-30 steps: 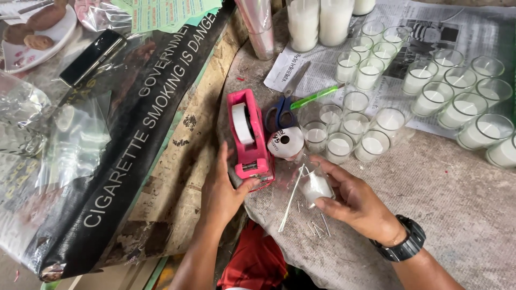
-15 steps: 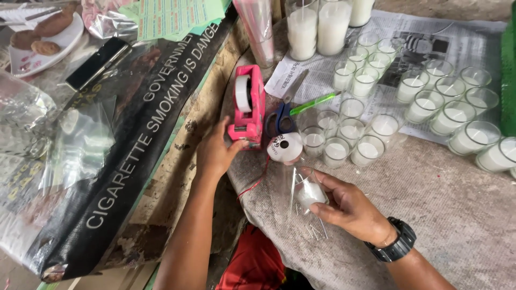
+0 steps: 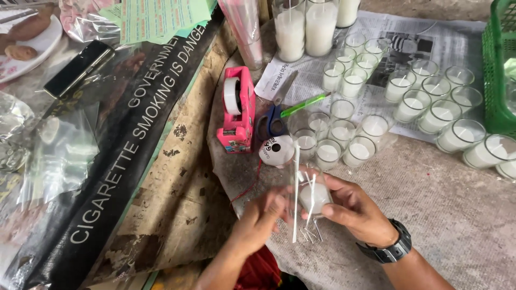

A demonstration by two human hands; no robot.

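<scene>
Both hands meet low in the middle over a small glass candle [image 3: 313, 197] wrapped in clear plastic. My right hand [image 3: 359, 210], with a black watch on its wrist, cups the candle from the right. My left hand [image 3: 262, 216] pinches the plastic on the candle's left side. A few thin white sticks [image 3: 295, 182] stand upright against the wrap, and short metal pins [image 3: 310, 234] lie on the table beneath. A pink tape dispenser [image 3: 237, 111] stands a hand's length beyond my left hand, with nothing touching it.
Beyond the hands lie blue-handled scissors [image 3: 271, 124], a green pen [image 3: 304, 104] and a white round spool [image 3: 276, 151]. Several small glass candles [image 3: 408, 104] stand on newspaper [image 3: 430, 37], with tall ones [image 3: 305, 27] behind. A green basket [image 3: 495, 64] is at right; a black banner [image 3: 123, 145], plastic bags [image 3: 56, 153] and a plate [image 3: 32, 45] are at left.
My left hand pushed the pink tape dispenser away, let go of it and came back to the wrapped candle. My right hand kept hold of the candle.
</scene>
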